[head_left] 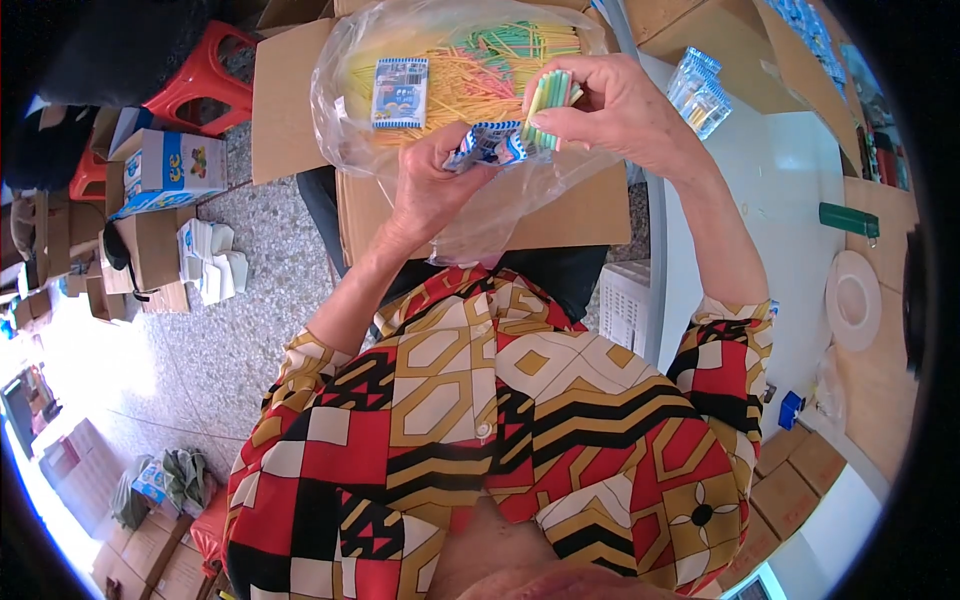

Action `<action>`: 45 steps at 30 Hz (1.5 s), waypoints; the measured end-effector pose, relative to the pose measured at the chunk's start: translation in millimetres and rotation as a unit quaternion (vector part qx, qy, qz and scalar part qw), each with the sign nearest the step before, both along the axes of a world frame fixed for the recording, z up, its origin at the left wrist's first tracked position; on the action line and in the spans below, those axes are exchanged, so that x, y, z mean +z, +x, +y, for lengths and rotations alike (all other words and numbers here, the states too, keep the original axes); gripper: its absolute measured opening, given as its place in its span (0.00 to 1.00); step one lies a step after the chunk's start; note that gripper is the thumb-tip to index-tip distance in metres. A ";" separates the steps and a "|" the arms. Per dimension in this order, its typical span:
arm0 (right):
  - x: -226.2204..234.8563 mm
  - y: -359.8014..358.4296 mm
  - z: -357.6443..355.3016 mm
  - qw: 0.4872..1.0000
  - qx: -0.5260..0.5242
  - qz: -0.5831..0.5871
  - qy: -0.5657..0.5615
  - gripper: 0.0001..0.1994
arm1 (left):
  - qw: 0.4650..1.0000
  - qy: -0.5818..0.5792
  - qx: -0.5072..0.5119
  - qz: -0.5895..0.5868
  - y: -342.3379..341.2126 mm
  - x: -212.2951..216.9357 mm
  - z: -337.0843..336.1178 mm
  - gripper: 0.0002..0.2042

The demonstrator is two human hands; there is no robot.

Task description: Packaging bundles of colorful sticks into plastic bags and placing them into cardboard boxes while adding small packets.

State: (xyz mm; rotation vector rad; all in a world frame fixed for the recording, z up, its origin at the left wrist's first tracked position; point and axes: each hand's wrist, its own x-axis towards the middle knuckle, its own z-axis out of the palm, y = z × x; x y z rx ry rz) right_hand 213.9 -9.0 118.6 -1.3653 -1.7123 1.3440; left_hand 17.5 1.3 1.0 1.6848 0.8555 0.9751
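Note:
My left hand [428, 185] grips a blue and white plastic packet [490, 145], whose crinkled upper end faces up. Just to its right, my right hand [625, 110] pinches a small bundle of thin yellow and green sticks [552, 98] between thumb and fingers. The bundle's lower end is close to the packet; whether they touch, I cannot tell. Beneath both hands, a heap of yellow, orange, pink and green sticks [470, 75] fills a clear plastic bag [343, 110]. Another blue and white packet [400, 95] lies flat on the heap's left side.
The bag sits in an open cardboard box [290, 105] in front of me. On the pale table [745, 210] at right lie several filled packets [700, 95] and a green object [848, 220]. Red stools [210, 80] and a printed carton [180, 165] stand at left.

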 end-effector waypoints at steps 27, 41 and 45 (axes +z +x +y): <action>-5.2 -2.0 -3.7 0.995 -0.037 0.005 0.094 0.10 | 0.984 -0.146 -0.002 -0.100 10.6 11.9 2.7 0.12; -53.2 11.4 -20.2 0.982 -0.118 0.106 0.106 0.11 | 0.968 -0.202 -0.049 -0.143 11.5 25.1 2.1 0.12; -50.2 33.9 -30.7 0.951 -0.196 0.176 0.162 0.08 | 0.957 -0.234 -0.016 -0.170 8.4 24.6 1.1 0.10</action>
